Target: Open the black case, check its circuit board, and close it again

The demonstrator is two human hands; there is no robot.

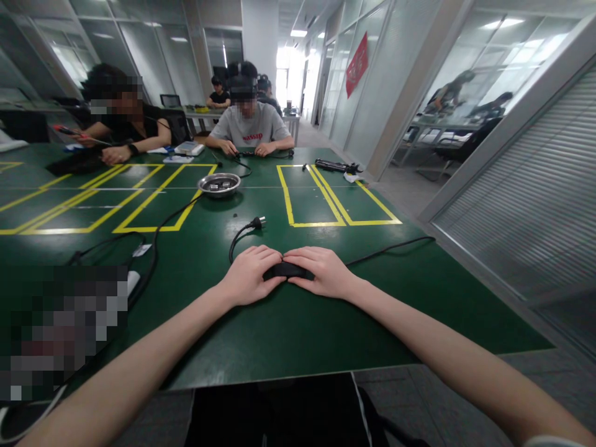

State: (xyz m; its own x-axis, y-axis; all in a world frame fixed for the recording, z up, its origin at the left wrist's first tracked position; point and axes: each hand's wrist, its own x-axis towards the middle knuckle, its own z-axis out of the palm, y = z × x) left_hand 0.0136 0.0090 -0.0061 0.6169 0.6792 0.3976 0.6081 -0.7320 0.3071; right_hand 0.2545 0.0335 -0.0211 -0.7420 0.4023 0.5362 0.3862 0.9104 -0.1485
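Note:
On the green table, close to its front edge, both hands grip a dark, thick section of a black power cord. My left hand curls round the left end, fingers over the top and thumb in front. The other end is held the same way by my right hand; the fingertips of the two hands nearly meet. A cord with a black plug curves out past my left hand, its metal pins pointing right. From behind my right hand a thin black cable runs to the right. Whether the held section is bundled cord is hidden.
A metal bowl with small metal parts stands beyond the plug. Yellow tape marks rectangles on the table. A black tripod-like item lies at the far right. Cables trail at left. Two people sit across the table, their hands on items.

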